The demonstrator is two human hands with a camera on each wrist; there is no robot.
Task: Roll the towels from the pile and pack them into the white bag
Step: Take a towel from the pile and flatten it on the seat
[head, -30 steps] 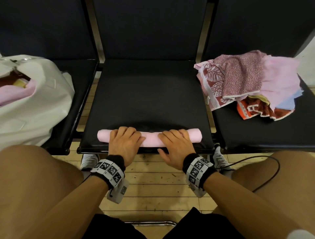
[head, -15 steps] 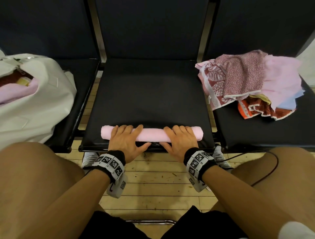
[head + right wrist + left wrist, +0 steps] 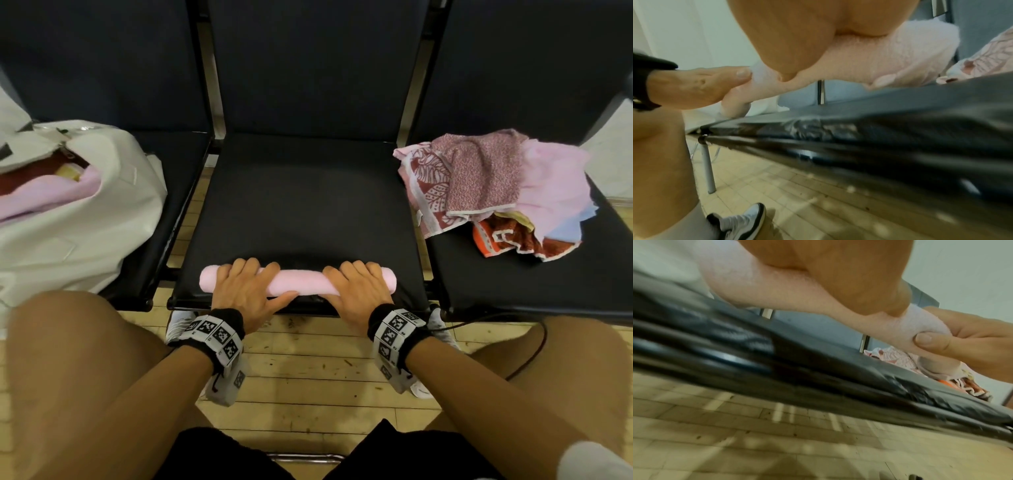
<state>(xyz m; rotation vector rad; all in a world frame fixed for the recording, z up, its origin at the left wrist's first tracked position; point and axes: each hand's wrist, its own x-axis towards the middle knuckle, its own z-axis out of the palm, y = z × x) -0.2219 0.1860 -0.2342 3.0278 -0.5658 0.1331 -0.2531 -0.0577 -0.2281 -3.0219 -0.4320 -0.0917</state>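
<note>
Pink towel roll [image 3: 297, 282], lying crosswise at the front edge of the middle seat [image 3: 301, 205]. Left hand [image 3: 244, 291] and right hand [image 3: 359, 291] each grip it, fingers curled over the top, thumbs beneath. White bag [image 3: 85, 212], already holding rolled towels, sits on the left seat; towel pile [image 3: 496, 185] lies on the right seat.
</note>
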